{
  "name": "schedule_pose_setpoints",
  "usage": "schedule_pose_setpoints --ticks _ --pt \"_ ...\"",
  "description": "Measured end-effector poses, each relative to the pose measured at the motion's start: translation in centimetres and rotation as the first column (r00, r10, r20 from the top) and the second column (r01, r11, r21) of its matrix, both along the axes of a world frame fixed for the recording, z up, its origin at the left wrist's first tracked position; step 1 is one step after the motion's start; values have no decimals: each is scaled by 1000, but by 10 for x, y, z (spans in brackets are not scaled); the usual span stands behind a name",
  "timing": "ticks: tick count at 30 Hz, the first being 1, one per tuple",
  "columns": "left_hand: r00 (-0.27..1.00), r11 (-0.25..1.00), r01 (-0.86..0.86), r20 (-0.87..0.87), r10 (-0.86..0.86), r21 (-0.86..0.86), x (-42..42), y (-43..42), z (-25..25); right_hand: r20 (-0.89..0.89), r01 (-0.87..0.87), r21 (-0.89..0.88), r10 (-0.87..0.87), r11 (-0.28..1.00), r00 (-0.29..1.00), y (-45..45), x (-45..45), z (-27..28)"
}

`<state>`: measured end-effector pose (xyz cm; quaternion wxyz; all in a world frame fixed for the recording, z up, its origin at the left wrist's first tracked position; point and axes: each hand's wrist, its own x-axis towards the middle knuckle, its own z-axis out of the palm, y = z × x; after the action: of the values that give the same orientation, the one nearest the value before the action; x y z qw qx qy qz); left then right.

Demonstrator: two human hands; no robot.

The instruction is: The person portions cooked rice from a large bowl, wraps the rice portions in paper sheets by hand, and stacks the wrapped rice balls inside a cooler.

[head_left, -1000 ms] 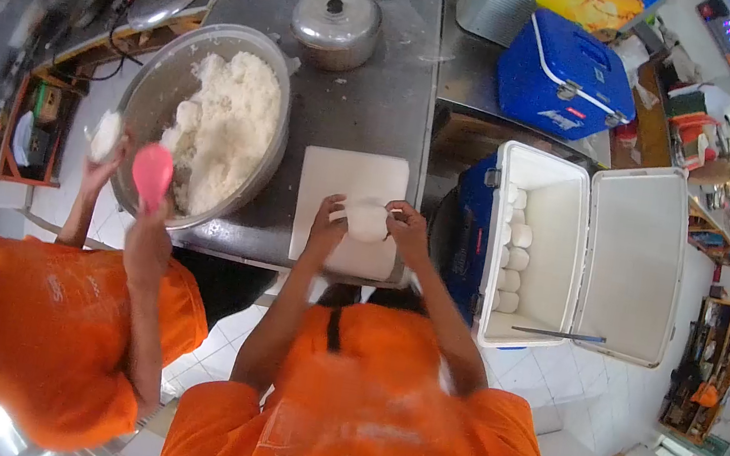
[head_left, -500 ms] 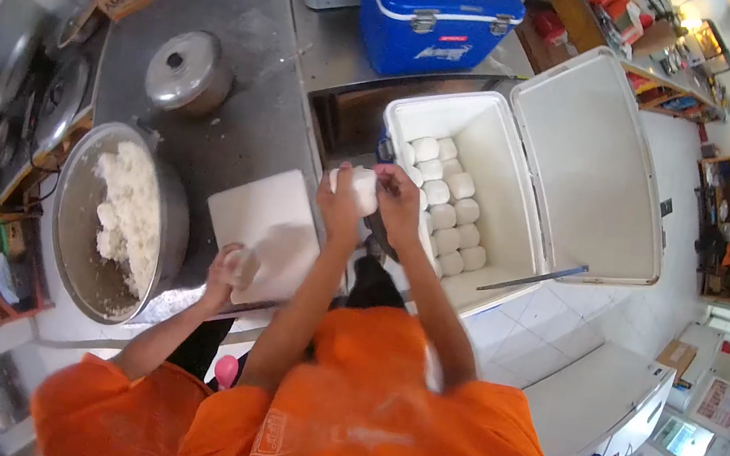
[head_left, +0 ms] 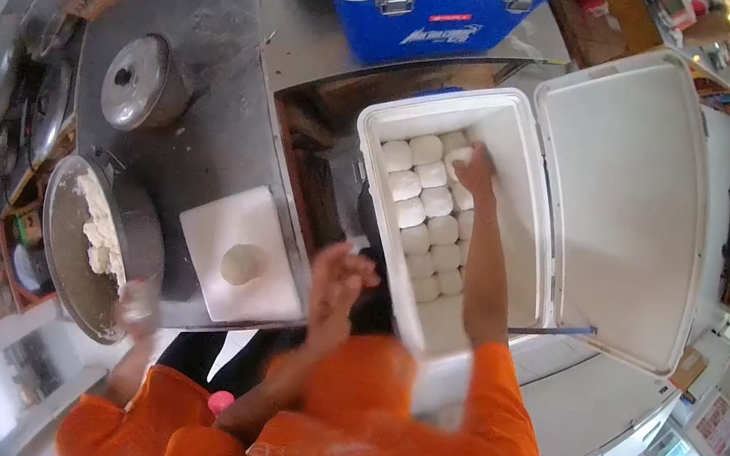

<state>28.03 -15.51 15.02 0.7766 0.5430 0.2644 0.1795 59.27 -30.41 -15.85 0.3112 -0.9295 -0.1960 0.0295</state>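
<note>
My right hand (head_left: pixel 478 169) reaches into the open white-lined cooler (head_left: pixel 526 241), its fingers on a white ball (head_left: pixel 458 163) at the far end of the rows. Several similar white balls (head_left: pixel 437 202) lie packed side by side in there. Left of the cooler my left hand (head_left: pixel 341 276) hangs in the air, fingers curled and slightly blurred, with no object visible in it. A rounded whitish lump (head_left: pixel 242 265) sits on the white board (head_left: pixel 210 223) at the table's front edge.
A co-worker's blurred hand (head_left: pixel 137 306) is at the big metal bowl (head_left: pixel 137 229) of white mass. A lidded pot (head_left: pixel 153 86) stands on the metal table (head_left: pixel 216 128). Behind the open cooler is a closed blue cooler (head_left: pixel 431 23). The cooler's lid (head_left: pixel 633 210) extends right.
My hands have separated; the right carried the white ball into the cooler, the left stayed outside. A lump now rests on the board, and the co-worker's hand has moved back to the bowl.
</note>
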Motion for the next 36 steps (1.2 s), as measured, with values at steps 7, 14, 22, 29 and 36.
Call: schedule_pose_setpoints --ticks 7,14,22,29,36 --pt "825 672 210 -497 267 710 -198 72 -82 189 -153 -398 243 905 951 -7 -8 1" --pt "748 431 619 -660 -68 657 -289 131 -131 118 -341 627 347 700 930 114 -215 224" --pt "970 983 165 -194 -148 76 -305 150 -155 122 -935 13 927 355 354 156 -392 153" --pt "936 349 347 -342 -78 870 -302 169 -168 165 -924 -167 934 343 317 145 -407 141" --pt "958 488 256 -288 -11 834 -289 173 -164 47 -870 0 870 492 492 151 -415 154"
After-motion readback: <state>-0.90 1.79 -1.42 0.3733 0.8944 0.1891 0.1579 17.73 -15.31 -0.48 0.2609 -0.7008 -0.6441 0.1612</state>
